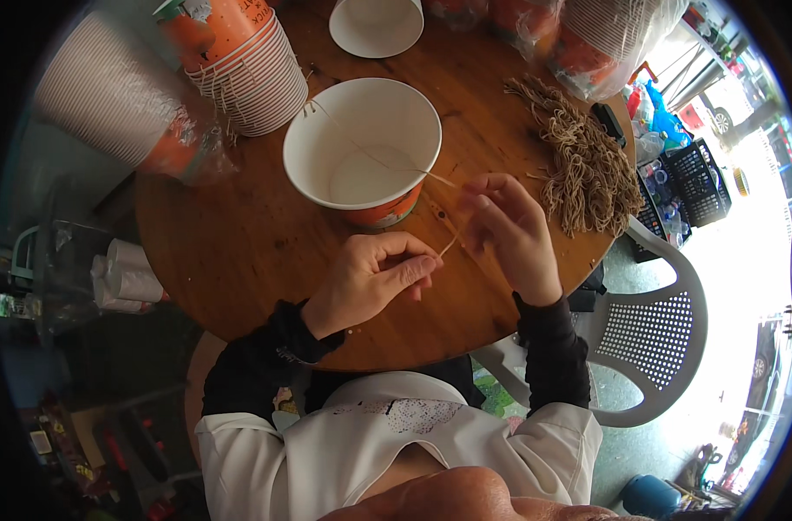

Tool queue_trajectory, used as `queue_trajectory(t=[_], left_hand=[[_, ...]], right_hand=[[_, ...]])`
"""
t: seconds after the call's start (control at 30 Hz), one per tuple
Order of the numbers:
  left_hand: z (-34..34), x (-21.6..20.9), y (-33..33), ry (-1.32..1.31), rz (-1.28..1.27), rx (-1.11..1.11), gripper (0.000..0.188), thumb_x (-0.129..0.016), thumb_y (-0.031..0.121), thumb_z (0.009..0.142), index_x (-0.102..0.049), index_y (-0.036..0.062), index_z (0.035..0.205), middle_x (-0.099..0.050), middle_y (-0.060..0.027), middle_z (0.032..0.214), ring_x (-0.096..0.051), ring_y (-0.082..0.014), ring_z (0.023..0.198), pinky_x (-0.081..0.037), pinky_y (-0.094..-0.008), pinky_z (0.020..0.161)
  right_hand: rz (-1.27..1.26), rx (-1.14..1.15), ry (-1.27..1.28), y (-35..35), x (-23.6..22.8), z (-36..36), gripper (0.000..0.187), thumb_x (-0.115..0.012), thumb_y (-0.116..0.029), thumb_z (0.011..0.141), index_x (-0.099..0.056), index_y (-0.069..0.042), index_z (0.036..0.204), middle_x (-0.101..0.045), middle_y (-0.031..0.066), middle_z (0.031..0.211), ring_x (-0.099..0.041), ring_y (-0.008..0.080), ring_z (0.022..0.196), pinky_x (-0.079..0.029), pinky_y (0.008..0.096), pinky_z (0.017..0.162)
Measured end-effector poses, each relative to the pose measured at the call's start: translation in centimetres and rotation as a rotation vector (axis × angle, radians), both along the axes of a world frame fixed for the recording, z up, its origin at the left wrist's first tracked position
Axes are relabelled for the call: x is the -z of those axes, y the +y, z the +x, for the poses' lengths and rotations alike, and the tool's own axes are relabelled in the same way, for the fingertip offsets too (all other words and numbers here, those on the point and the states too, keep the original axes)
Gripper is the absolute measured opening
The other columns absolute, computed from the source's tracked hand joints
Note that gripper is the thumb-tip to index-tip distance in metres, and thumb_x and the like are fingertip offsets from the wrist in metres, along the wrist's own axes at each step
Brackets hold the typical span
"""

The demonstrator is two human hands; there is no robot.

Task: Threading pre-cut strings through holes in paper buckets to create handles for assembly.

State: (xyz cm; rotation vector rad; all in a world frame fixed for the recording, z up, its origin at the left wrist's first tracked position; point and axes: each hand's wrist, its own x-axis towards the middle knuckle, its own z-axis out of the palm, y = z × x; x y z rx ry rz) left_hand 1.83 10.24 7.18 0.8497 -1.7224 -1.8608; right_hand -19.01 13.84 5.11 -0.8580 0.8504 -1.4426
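My left hand (374, 276) is closed in a pinch, thumb against the fingers, on one end of a thin tan string (450, 244). Slightly higher and to the right, my right hand (510, 227) has its fingers curled and pressed around the same string. From there the string runs over the mouth of a large paper bucket (361, 143), white inside and orange outside, to a knot at its far left rim. The bucket stands upright just beyond my hands, touched by neither. Its inside holds nothing except the string across it.
On the round wooden table (231, 260) stand a stack of orange buckets with string (253, 91), plastic-wrapped stacks (109, 95) and another white bucket (377, 26). A heap of tan strings (582, 161) lies at right. A grey plastic chair (647, 334) and black crate (698, 182) are beyond the edge.
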Motion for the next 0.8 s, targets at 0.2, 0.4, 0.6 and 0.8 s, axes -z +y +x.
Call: queue_trajectory(t=[0.2,0.4,0.6,0.8], left_hand=[[0.0,-0.1,-0.2,-0.139,-0.767,-0.048,0.008,-0.069,0.003,0.085,-0.063,0.0008,0.089,-0.063,-0.01,0.076,-0.063,-0.0205,0.065,-0.048,-0.03,0.058],[0.1,-0.9,-0.1,-0.163,-0.816,-0.071,0.005,-0.067,0.003,0.087,-0.063,0.0023,0.089,-0.062,-0.0082,0.076,-0.061,-0.0204,0.065,-0.048,-0.0295,0.057],[0.8,0.5,0.5,-0.032,-0.371,-0.169,0.017,-0.06,0.017,0.097,-0.062,0.0009,0.092,-0.057,-0.0015,0.074,-0.055,-0.008,0.064,-0.045,-0.0222,0.057],[0.5,1.7,0.4,-0.013,-0.38,-0.137,0.03,-0.054,0.026,0.101,-0.061,0.0001,0.087,-0.054,-0.0019,0.069,-0.051,-0.0077,0.06,-0.041,-0.0236,0.054]], right_hand=[[-0.184,-0.017,0.494,3.2,-0.4,2.2,0.019,-0.057,0.0,0.093,-0.057,0.002,0.112,-0.067,0.0103,0.095,-0.066,0.015,0.081,-0.053,0.0249,0.07],[-0.19,0.022,0.492,3.0,1.7,2.8,0.02,-0.066,-0.004,0.089,-0.06,0.001,0.108,-0.067,0.0089,0.091,-0.066,0.0144,0.083,-0.053,0.0269,0.069],[-0.228,0.202,0.662,3.0,2.1,2.8,0.009,-0.069,-0.002,0.084,-0.066,-0.001,0.092,-0.064,0.0059,0.081,-0.059,0.0138,0.068,-0.045,0.0261,0.057],[-0.24,0.204,0.592,3.4,2.2,3.0,0.011,-0.069,0.0,0.082,-0.066,-0.002,0.092,-0.062,0.0064,0.08,-0.058,0.0148,0.067,-0.045,0.0268,0.057]])
